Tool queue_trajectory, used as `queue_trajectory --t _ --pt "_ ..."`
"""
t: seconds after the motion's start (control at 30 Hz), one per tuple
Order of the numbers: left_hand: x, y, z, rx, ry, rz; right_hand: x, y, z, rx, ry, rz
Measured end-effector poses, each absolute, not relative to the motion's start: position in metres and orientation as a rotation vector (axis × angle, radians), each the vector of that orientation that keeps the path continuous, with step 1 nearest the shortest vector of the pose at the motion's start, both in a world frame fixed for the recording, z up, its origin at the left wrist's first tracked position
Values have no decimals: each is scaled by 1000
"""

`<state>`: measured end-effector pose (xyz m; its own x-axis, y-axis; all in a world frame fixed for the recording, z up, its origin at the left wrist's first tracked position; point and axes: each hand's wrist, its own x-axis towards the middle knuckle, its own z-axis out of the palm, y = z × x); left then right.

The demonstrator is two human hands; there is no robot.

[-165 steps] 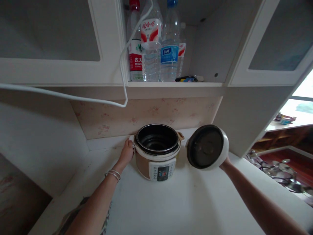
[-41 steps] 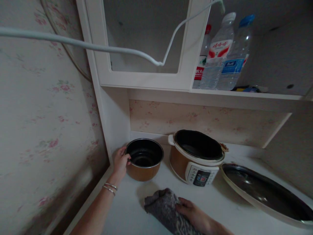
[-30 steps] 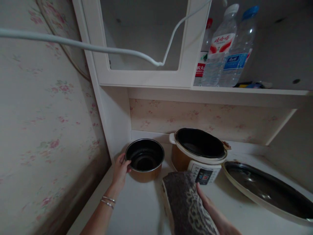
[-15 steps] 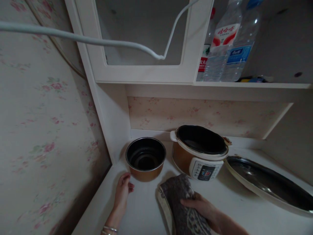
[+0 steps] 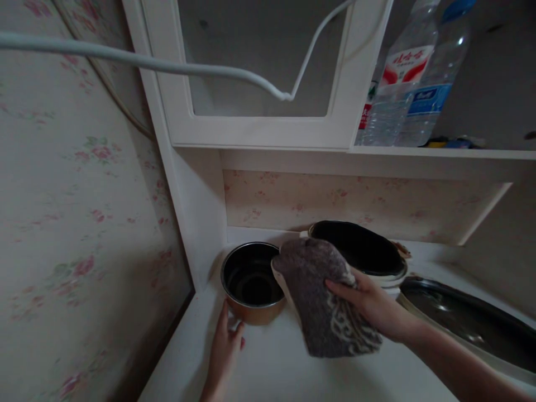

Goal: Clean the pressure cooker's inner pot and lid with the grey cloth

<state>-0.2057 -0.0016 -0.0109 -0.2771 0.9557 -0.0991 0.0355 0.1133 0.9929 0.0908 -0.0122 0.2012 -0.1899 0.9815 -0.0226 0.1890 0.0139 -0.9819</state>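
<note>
A folded grey-brown cloth (image 5: 314,296) with a pale scroll pattern is gripped in my right hand (image 5: 372,304), thumb on top. It hangs over the counter and covers the right edge of the pot and the front of the cooker. The round pot (image 5: 255,315), dark inside and orange-brown outside, stands upright on the counter. My left hand (image 5: 228,340) is at its lower left side, fingers apart, the fingertips at or very near the wall; whether they touch, I cannot tell. Behind the cloth sits the electric cooker (image 5: 360,245) with its lid off and its dark interior showing.
A large glass lid (image 5: 464,318) lies on the white counter (image 5: 268,374) at the right. Overhead is a white cabinet (image 5: 259,131), with plastic bottles (image 5: 402,95) on its open shelf. A white cable (image 5: 209,70) crosses high in front. A papered wall (image 5: 92,223) borders the left.
My right hand has lifted the cloth up and forward, so it now hides the cooker's panel. My left hand has moved right, to the pot's side. The view has shifted slightly.
</note>
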Motion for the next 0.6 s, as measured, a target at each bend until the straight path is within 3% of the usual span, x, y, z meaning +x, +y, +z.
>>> queue_trajectory --t 0.13,0.27,0.4,0.6 --pt "-208 -1 -20 1099 1454 1290 58 33 230 -1057 -1954 575" --pt "-209 0 -23 1154 1494 1221 5 90 201 -565 -2683 139" --pt "-208 -2 -17 1134 1558 1190 -42 137 143 -581 -3098 248" --pt "-210 -1 -20 1148 1551 1179 -70 162 105 -1087 -3009 548"
